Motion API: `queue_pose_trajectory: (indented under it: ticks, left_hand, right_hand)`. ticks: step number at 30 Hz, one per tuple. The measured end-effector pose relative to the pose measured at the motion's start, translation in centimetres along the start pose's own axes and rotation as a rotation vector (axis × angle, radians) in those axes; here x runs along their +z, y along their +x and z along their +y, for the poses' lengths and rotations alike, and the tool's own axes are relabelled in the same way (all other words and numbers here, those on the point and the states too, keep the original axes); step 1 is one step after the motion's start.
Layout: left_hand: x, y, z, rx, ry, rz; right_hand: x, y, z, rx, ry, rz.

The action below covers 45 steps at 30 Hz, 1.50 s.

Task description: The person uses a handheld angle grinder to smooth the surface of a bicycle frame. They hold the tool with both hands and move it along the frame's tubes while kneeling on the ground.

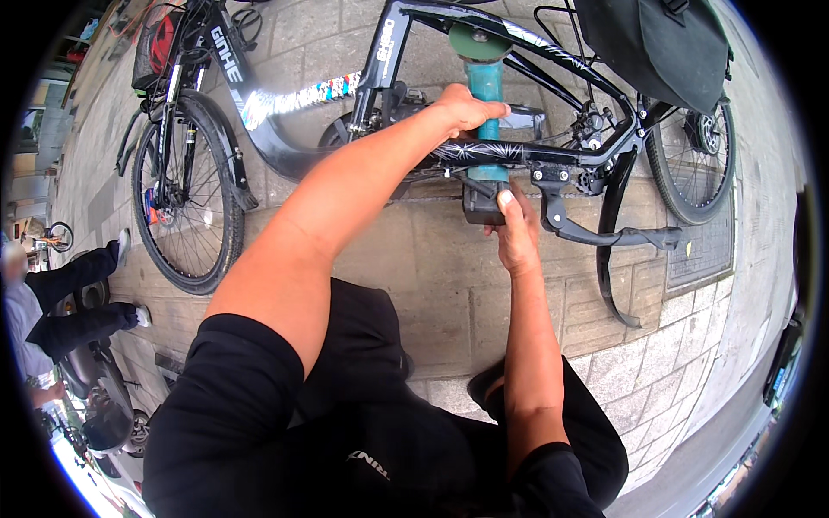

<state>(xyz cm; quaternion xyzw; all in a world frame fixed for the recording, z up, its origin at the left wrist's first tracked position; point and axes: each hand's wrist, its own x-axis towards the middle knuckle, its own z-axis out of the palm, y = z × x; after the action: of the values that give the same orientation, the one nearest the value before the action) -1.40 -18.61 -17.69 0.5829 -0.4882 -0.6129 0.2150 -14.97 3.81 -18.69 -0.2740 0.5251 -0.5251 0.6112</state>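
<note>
A black bicycle (285,147) stands on stone paving in front of me, front wheel (181,203) to the left, rear wheel (695,168) to the right. A teal power tool (486,82) with a round green head is held upright against the frame's middle, near the crank. My left hand (466,108) is closed around the tool's teal body. My right hand (515,229) grips the tool's dark lower block (477,205), just below the frame tube. The bike's kickstand (604,233) sticks out to the right of my right hand.
A black bag (661,43) sits on the rear rack. A curved black mudguard (609,268) hangs by the rear wheel, next to a metal ground grate (704,250). At far left a person's dark-trousered legs (73,298) and a parked scooter (99,397). A curb runs lower right.
</note>
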Motion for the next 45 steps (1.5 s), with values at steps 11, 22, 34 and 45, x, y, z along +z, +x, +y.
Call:
queue_pose_trajectory:
  ticks: [11, 22, 34, 45]
  left_hand:
    - [0.0, -0.8, 0.5, 0.022, 0.044, 0.005]
    - [-0.3, -0.1, 0.1, 0.002, 0.073, -0.007]
    - [0.2, 1.0, -0.7, 0.024, 0.105, 0.017]
    - [0.1, 0.3, -0.3, 0.048, 0.098, 0.015]
  right_hand:
    - [-0.1, 0.2, 0.0, -0.003, 0.016, -0.003]
    - [0.2, -0.1, -0.2, -0.02, -0.038, -0.005]
    - [0.1, 0.0, -0.5, -0.019, -0.036, -0.027]
    - [0.1, 0.0, -0.3, -0.003, -0.037, -0.023]
